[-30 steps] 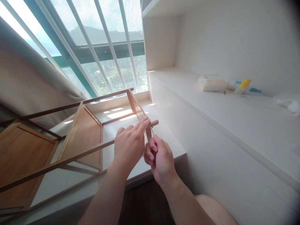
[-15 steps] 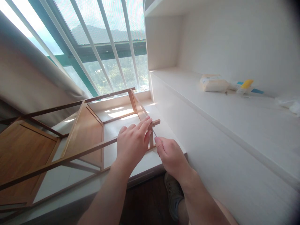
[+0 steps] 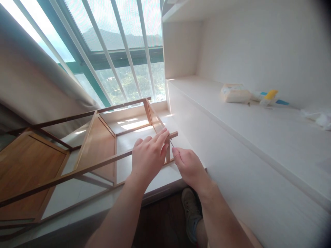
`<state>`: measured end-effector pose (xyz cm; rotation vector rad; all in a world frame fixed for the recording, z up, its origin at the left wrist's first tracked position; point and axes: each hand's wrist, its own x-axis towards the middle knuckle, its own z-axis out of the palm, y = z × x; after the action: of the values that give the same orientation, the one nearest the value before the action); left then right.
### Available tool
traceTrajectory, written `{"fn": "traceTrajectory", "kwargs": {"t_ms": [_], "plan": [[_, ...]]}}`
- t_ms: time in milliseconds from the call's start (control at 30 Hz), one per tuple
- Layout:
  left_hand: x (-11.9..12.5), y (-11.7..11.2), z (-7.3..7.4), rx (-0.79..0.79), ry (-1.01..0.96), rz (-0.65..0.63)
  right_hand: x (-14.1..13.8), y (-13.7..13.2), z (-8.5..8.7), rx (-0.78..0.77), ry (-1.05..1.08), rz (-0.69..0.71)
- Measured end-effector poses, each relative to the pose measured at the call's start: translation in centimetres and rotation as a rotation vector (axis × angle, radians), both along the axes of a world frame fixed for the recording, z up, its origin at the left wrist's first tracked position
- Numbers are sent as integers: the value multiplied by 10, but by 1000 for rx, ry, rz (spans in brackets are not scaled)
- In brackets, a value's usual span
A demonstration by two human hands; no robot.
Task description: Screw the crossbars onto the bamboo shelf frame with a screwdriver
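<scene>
two hands work at lower centre of the frame. the left hand lies flat with its fingers stretched out, gripping nothing, and the fingertips rest on the top rail and the upright post at the near end of one wooden rack. the right hand is curled closed, thumb and forefinger pinching one thin metal piece whose far tip meets the joint where post and rail cross. the two hands are just beside each other, with the post between them.

the rack lies on its side on a white window ledge and runs from the left edge of the frame to the centre. two broad wooden panels show in it, one at far left and one in the middle, and long rails join them. its lowest rail lies close along the ledge's front edge, which crosses just under the hands. a strip of bare ledge stays free between the rack's end and the wall of a raised white shelf on the right.

three things sit on that shelf at upper right, well apart from the hands: one pale soft pack, one yellow and blue item and one crumpled white bag. the rest of its top is open.

one curtain hangs at upper left beside the barred window. one shoe shows on the dark floor at bottom centre.
</scene>
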<state>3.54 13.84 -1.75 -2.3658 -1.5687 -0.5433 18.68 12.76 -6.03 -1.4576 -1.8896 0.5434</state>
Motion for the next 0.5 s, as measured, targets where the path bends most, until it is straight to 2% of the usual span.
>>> {"fn": "traceTrajectory", "kwargs": {"t_ms": [500], "plan": [[0,-1,0,4,-6,5,6,-2,4,-1,37,-12]]}}
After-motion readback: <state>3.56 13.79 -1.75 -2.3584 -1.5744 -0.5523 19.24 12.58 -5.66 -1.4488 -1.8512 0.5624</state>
